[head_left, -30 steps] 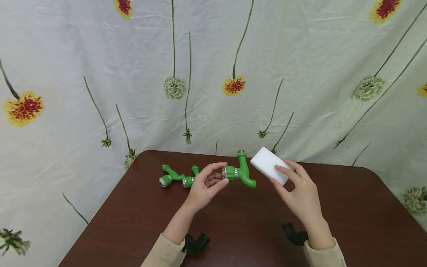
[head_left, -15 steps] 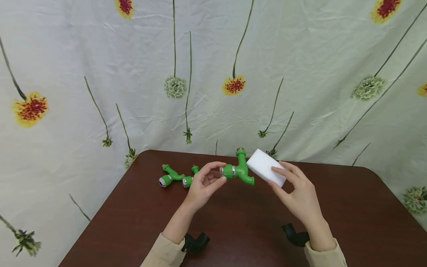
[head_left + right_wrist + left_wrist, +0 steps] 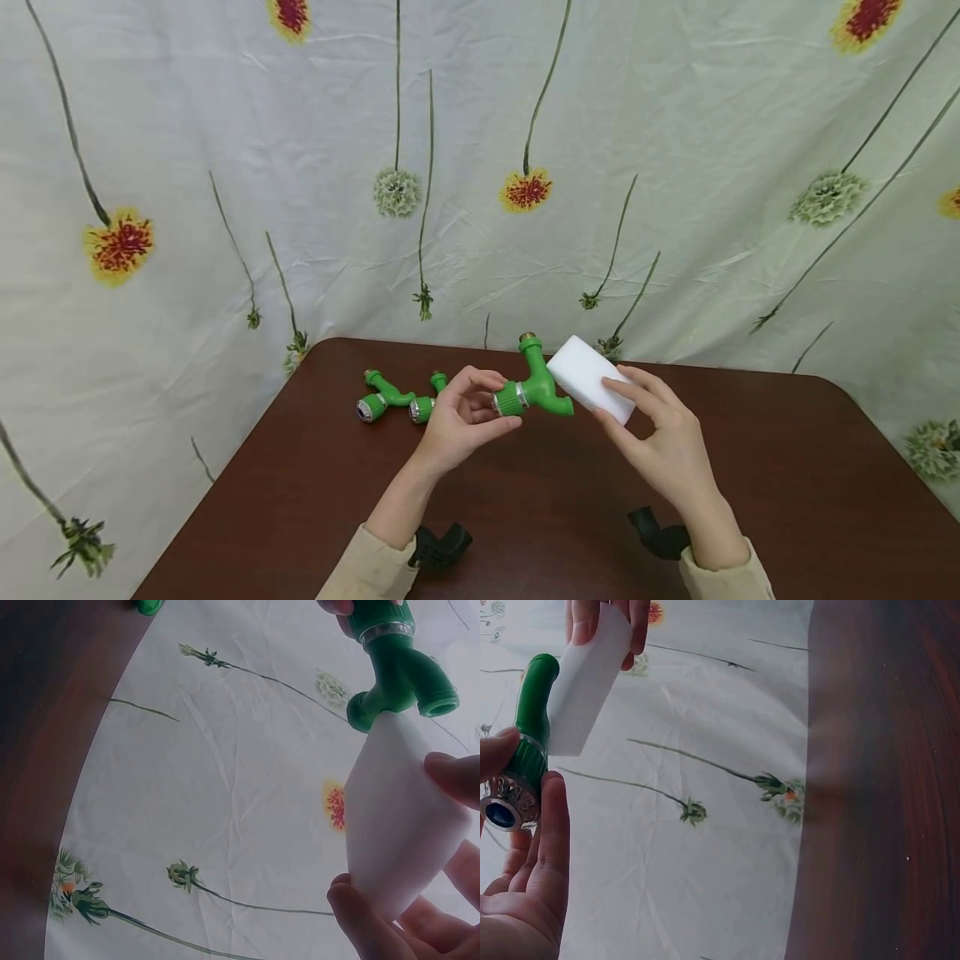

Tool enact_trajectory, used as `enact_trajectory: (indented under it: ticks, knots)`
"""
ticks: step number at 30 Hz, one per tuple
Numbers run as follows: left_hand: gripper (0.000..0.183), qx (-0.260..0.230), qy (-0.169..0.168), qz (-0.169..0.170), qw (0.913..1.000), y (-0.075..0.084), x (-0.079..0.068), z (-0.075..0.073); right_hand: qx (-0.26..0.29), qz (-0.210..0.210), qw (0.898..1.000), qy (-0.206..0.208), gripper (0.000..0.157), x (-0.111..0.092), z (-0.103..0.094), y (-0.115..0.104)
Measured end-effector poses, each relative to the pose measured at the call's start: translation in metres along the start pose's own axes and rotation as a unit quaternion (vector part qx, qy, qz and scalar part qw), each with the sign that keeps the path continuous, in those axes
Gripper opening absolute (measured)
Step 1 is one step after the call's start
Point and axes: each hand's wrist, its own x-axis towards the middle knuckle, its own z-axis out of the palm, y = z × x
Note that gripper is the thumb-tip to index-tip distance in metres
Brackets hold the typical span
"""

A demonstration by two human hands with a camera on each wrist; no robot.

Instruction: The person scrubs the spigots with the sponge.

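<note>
Above the table, my left hand [image 3: 459,421] pinches a green tap [image 3: 538,387] by its ribbed, silver-banded handle. The tap's threaded brass end points up and its spout points right. My right hand [image 3: 667,437] grips a white sponge block [image 3: 591,379] between thumb and fingers. One corner of the block is right at the tap's body in the head view. From the right wrist view, the block [image 3: 401,817] overlaps the tap's green body [image 3: 394,671]. In the left wrist view the tap's handle end [image 3: 510,802] shows a blue centre.
Two more green taps lie on the brown table [image 3: 570,517] at the back left: one tap [image 3: 386,393] in full sight, another tap [image 3: 423,407] partly behind my left hand. A flower-printed cloth [image 3: 480,167] hangs behind the table. Black wrist mounts [image 3: 442,546] sit at both cuffs.
My right hand has brought the white sponge block leftward, up to the tap. The tap has tilted in my left hand, its threaded end shifting left.
</note>
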Motion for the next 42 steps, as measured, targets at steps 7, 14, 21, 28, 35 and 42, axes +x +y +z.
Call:
enact_trajectory:
  ticks: [7, 14, 21, 28, 35, 42]
  knots:
    - [0.044, 0.024, -0.006, -0.037, 0.9990, 0.001, 0.000, -0.001, 0.007, -0.004, 1.000, 0.002, 0.035, 0.000, 0.002, -0.003]
    - [0.045, 0.122, -0.013, -0.036, 0.9918, 0.004, 0.000, -0.004, 0.008, -0.014, 1.000, 0.007, 0.036, 0.001, 0.005, -0.004]
    - [0.042, 0.204, -0.041, -0.032, 0.9775, 0.016, 0.001, 0.000, 0.005, -0.023, 1.000, -0.011, 0.037, 0.001, 0.006, -0.008]
    - [0.038, 0.215, -0.049, -0.036, 0.9746, 0.037, 0.003, 0.009, 0.053, -0.055, 0.997, -0.022, 0.040, 0.001, 0.003, -0.008]
    - [0.038, 0.207, -0.071, -0.027, 0.9754, 0.037, 0.003, 0.011, 0.022, -0.068, 0.997, -0.006, 0.040, 0.003, 0.006, -0.003]
    - [0.038, 0.194, -0.086, -0.034, 0.9767, 0.036, 0.003, 0.011, -0.023, -0.003, 0.997, 0.080, 0.040, 0.004, 0.005, 0.002]
